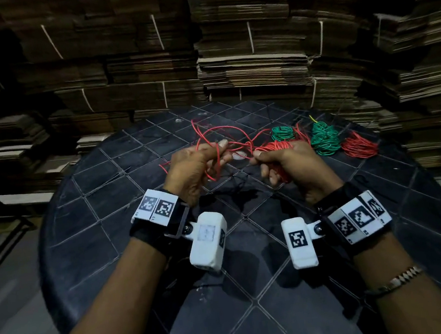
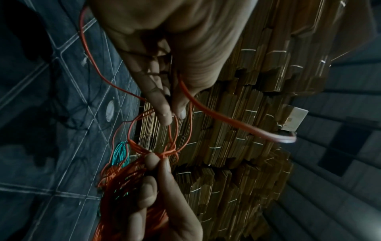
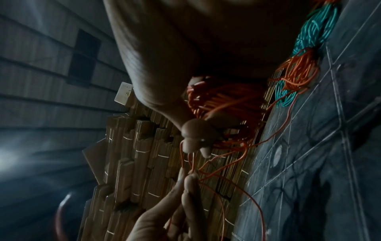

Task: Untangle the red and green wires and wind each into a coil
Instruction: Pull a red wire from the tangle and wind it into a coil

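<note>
Meanwhile, the left hand (image 1: 195, 166) is pinching loose red wire (image 1: 218, 133) while the right hand (image 1: 287, 162) is gripping a red coil (image 1: 278, 147), a knot (image 1: 247, 144) hanging between them, green coils (image 1: 324, 139) lying just beyond the right hand.

We see a dark round counter (image 1: 90, 235) scored in diamonds, strapped stacks of flattened cardboard (image 1: 252, 63) walling it in dim light.

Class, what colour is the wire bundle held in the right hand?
Red bundle in the right hand; clearest in the head view.
</note>
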The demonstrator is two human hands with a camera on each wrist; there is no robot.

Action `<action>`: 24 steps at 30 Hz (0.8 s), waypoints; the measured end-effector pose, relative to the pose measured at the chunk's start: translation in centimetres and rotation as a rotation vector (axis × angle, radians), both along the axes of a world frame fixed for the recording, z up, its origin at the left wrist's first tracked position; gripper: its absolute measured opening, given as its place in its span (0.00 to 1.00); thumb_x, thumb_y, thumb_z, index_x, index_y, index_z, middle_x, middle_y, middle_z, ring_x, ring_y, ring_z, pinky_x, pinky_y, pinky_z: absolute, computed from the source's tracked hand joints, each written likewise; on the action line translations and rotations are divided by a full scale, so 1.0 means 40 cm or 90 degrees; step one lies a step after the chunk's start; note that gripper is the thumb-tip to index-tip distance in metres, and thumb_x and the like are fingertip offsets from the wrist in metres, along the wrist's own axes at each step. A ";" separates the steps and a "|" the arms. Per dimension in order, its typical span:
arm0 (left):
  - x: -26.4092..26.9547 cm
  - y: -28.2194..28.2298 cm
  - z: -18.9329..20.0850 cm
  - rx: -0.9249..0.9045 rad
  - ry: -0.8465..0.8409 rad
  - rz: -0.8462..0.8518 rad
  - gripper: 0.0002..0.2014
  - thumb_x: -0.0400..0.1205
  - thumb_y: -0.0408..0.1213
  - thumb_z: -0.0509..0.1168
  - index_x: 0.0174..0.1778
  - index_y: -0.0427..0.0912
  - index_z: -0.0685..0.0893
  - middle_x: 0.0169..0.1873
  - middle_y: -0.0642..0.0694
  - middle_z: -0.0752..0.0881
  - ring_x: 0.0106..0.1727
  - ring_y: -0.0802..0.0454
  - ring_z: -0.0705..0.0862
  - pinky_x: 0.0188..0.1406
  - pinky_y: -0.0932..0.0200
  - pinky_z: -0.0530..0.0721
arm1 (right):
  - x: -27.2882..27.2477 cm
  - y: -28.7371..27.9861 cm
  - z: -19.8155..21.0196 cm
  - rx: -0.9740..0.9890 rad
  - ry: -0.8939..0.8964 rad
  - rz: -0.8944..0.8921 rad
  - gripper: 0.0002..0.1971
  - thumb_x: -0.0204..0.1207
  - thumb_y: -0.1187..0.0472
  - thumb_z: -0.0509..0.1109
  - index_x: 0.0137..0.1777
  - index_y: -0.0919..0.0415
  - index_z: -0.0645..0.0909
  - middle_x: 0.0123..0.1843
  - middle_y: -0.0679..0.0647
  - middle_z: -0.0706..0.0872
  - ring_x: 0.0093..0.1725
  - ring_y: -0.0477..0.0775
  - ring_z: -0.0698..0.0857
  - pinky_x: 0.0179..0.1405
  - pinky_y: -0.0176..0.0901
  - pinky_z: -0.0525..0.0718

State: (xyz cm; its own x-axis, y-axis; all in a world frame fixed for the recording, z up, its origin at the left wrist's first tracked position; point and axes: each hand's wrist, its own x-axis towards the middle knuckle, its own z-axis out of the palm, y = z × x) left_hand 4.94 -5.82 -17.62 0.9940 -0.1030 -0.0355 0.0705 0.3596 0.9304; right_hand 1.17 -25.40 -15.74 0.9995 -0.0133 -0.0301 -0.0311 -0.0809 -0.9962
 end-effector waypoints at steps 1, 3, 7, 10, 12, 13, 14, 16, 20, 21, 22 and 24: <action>0.001 0.006 0.002 -0.010 -0.003 0.016 0.03 0.79 0.30 0.78 0.41 0.35 0.93 0.38 0.39 0.93 0.37 0.52 0.90 0.40 0.67 0.88 | 0.000 -0.003 0.001 0.008 -0.002 0.002 0.10 0.81 0.63 0.74 0.43 0.70 0.90 0.28 0.58 0.85 0.19 0.49 0.77 0.20 0.33 0.71; 0.002 0.016 0.007 -0.033 -0.010 0.059 0.05 0.77 0.27 0.78 0.46 0.31 0.92 0.39 0.37 0.94 0.37 0.51 0.93 0.48 0.62 0.89 | -0.001 -0.006 -0.001 0.018 -0.012 -0.003 0.10 0.80 0.64 0.75 0.43 0.71 0.90 0.29 0.60 0.85 0.19 0.49 0.77 0.20 0.32 0.73; 0.002 0.012 0.007 -0.027 -0.028 0.064 0.06 0.76 0.24 0.78 0.47 0.30 0.91 0.42 0.36 0.94 0.40 0.48 0.94 0.54 0.57 0.87 | 0.000 -0.010 -0.003 0.034 -0.031 -0.037 0.09 0.80 0.65 0.75 0.41 0.69 0.91 0.28 0.59 0.86 0.19 0.49 0.76 0.20 0.31 0.74; -0.012 -0.009 -0.001 0.012 -0.047 -0.003 0.05 0.76 0.26 0.78 0.46 0.32 0.92 0.44 0.35 0.94 0.42 0.49 0.94 0.57 0.56 0.87 | -0.002 -0.008 -0.001 0.032 -0.043 -0.038 0.08 0.80 0.66 0.74 0.41 0.69 0.91 0.26 0.58 0.85 0.17 0.49 0.75 0.18 0.32 0.73; -0.023 -0.029 -0.004 0.016 -0.045 -0.043 0.06 0.77 0.26 0.77 0.49 0.30 0.92 0.46 0.35 0.94 0.43 0.49 0.94 0.55 0.58 0.90 | -0.001 -0.005 -0.003 0.012 -0.048 -0.027 0.08 0.80 0.66 0.74 0.44 0.73 0.90 0.26 0.59 0.85 0.17 0.50 0.75 0.17 0.33 0.72; -0.029 -0.040 -0.005 0.006 -0.042 -0.055 0.06 0.79 0.24 0.75 0.51 0.29 0.91 0.46 0.35 0.94 0.43 0.49 0.94 0.52 0.61 0.91 | -0.001 -0.003 -0.004 -0.002 -0.052 -0.020 0.10 0.80 0.67 0.74 0.45 0.76 0.89 0.26 0.60 0.84 0.17 0.51 0.75 0.17 0.34 0.72; -0.033 -0.048 -0.005 -0.005 -0.038 -0.065 0.06 0.80 0.23 0.74 0.52 0.28 0.90 0.45 0.35 0.93 0.42 0.50 0.94 0.49 0.64 0.91 | 0.000 0.000 -0.006 -0.017 -0.057 -0.013 0.11 0.80 0.67 0.74 0.47 0.80 0.87 0.26 0.60 0.84 0.17 0.51 0.75 0.17 0.36 0.73; -0.032 -0.058 -0.010 -0.014 -0.032 -0.075 0.04 0.82 0.23 0.72 0.52 0.30 0.89 0.42 0.38 0.93 0.39 0.53 0.93 0.45 0.66 0.90 | -0.002 0.005 -0.007 -0.042 -0.073 0.004 0.14 0.80 0.68 0.74 0.46 0.84 0.84 0.26 0.61 0.84 0.17 0.53 0.75 0.18 0.38 0.73; -0.030 -0.053 -0.010 0.041 -0.032 -0.066 0.04 0.82 0.26 0.74 0.47 0.37 0.87 0.33 0.43 0.90 0.26 0.58 0.86 0.27 0.68 0.84 | -0.015 0.006 -0.009 -0.108 -0.102 0.054 0.14 0.80 0.66 0.75 0.42 0.82 0.84 0.28 0.65 0.85 0.20 0.55 0.77 0.21 0.40 0.77; -0.033 -0.049 -0.009 0.049 -0.033 -0.069 0.03 0.82 0.27 0.74 0.48 0.37 0.87 0.33 0.43 0.90 0.24 0.59 0.85 0.22 0.69 0.81 | -0.017 0.006 -0.008 -0.122 -0.111 0.063 0.15 0.81 0.65 0.75 0.41 0.81 0.84 0.29 0.67 0.85 0.20 0.55 0.77 0.22 0.41 0.78; -0.035 -0.045 -0.007 0.055 -0.037 -0.080 0.03 0.82 0.27 0.74 0.48 0.37 0.88 0.32 0.45 0.90 0.23 0.60 0.83 0.20 0.69 0.78 | -0.018 0.005 -0.008 -0.133 -0.121 0.071 0.16 0.81 0.65 0.75 0.39 0.80 0.84 0.30 0.69 0.85 0.20 0.56 0.78 0.23 0.41 0.78; -0.042 -0.040 -0.003 0.056 -0.044 -0.114 0.00 0.83 0.30 0.73 0.47 0.38 0.89 0.32 0.47 0.88 0.23 0.61 0.79 0.19 0.71 0.73 | -0.019 0.007 -0.004 -0.147 -0.133 0.090 0.15 0.81 0.65 0.75 0.38 0.78 0.85 0.31 0.72 0.86 0.20 0.56 0.78 0.22 0.40 0.78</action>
State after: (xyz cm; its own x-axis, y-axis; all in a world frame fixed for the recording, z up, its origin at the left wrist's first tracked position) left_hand 3.27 -7.43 -17.75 0.9604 -0.2782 0.0160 0.0605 0.2645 0.9625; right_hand 0.39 -25.13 -15.90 0.9763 0.1430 0.1627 0.1989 -0.2944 -0.9348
